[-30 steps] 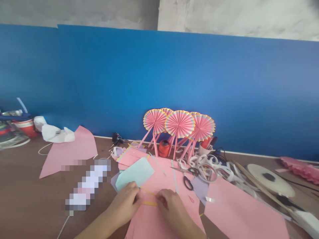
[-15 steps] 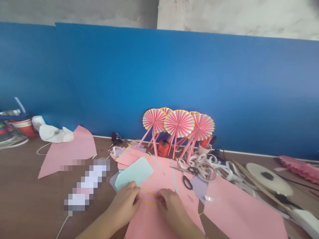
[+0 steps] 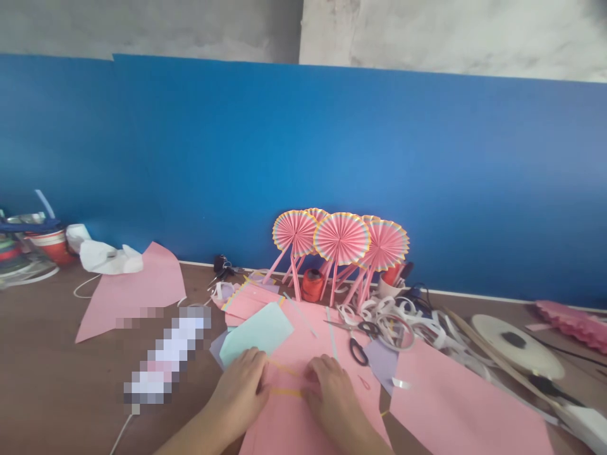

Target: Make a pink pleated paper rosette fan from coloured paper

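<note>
My yellow-edged pink paper lies left of the scissors and nearer to me, with my left hand bent at its left end and my right hand bent at its right end, but my fingertips are hidden, so I can't tell if I am pinching it or just pressing. I think it is very light, thin and easy to bend, and could crease or rip if tugged. The best places to hold it look like those two ends, softly.
</note>
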A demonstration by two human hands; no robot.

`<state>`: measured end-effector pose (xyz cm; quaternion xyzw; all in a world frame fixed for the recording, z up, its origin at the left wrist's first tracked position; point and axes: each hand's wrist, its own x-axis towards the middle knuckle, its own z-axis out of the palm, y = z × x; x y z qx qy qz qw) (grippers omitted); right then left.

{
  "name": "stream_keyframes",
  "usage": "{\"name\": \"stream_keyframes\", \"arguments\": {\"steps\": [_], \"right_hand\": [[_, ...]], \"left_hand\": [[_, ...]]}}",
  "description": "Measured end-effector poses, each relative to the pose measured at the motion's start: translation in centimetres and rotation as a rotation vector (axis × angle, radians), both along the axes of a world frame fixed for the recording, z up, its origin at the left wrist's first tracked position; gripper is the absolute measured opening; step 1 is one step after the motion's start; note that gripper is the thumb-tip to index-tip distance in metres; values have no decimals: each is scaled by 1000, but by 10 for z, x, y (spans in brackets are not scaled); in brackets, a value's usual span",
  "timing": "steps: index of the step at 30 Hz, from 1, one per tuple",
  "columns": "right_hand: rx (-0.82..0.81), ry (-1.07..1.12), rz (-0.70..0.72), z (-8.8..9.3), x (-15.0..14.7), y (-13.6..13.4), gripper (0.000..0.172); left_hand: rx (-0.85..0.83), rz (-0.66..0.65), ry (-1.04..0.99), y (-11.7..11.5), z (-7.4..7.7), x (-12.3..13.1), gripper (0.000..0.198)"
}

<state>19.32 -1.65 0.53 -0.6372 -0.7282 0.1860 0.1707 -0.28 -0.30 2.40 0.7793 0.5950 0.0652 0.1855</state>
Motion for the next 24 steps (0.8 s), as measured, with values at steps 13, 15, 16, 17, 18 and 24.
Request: {"name": "stream_keyframes", "arguments": {"steps": [13,15,16,17,18,24], "right_hand": [[-48,15,3,-2,12,7,20],[11,7,-21,-5,10,8,18],[40,-8,-28,-7,9,9,19],[69,-29,-35,-9,9,11,20],[88,-51,-29,-12,9,12,22],[159,-118,55,-36,15,23,26]], "left_hand": [[-26,-12,-237,7,-2,-6,11],[-20,-3,-267,10,7,-10,11],[-4,5,-263,12,12,-12,13],[13,21,-243,16,18,-14,14],[34,29,-214,21,24,-16,16],[223,-64,-88,84,40,-8,29]]}}
